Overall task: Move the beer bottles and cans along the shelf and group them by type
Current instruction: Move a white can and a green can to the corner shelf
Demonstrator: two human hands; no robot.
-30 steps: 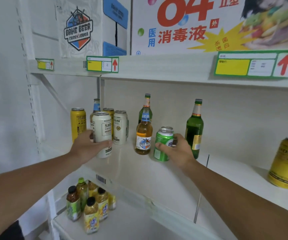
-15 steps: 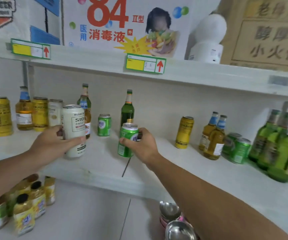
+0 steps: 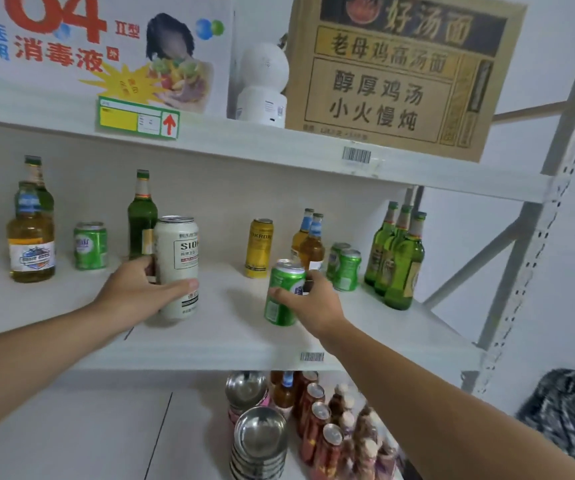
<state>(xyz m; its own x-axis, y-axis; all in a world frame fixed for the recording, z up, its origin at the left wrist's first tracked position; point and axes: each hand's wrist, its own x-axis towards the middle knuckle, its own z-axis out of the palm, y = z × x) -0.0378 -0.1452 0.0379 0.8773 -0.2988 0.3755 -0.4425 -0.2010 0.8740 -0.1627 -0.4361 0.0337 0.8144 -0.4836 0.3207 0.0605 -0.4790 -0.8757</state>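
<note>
A: Left hand (image 3: 133, 292) fingers wrap the white can (image 3: 177, 268); right hand (image 3: 308, 301) clamps the green can (image 3: 284, 292), both mid-shelf (image 3: 216, 337).

B: Risk?

A: Swinging right could likely knock the yellow can (image 3: 260, 247) or the near green pair (image 3: 344, 270).

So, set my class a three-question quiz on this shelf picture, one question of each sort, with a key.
1. True or false: the left hand grips a tall white can.
2. Multiple choice: the right hand holds A) a yellow can, B) a green can, C) a green bottle.
3. Fill in: near the shelf's right end, beside two green cans, stands a group of ___ green bottles.

Key: 1 true; 2 B; 3 three.
</note>
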